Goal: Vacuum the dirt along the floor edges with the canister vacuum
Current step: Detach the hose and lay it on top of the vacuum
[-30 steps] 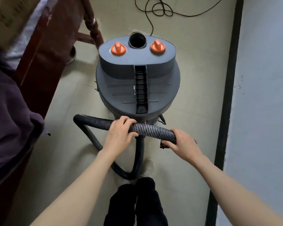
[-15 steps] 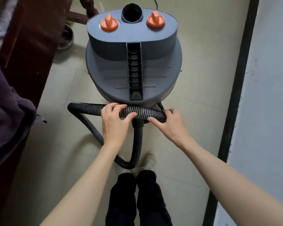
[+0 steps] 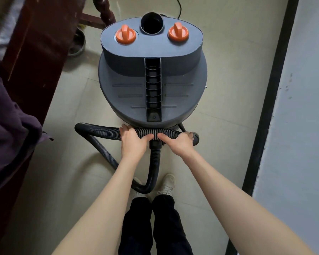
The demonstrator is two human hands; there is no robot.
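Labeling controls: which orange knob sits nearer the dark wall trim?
The right-hand orange knob, to the right of the round black port on the vacuum; the other orange knob is toward the wooden furniture.

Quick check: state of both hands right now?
Left hand: grips the ribbed hose.
Right hand: grips the same hose, near its end.

Domestic interior, probably a bedroom. Pale tiled floor; dark skirting strip under painted wall, right of the gripping hands. Left of them, dark red wooden furniture, purple cloth draped over it. Small bowl beyond.
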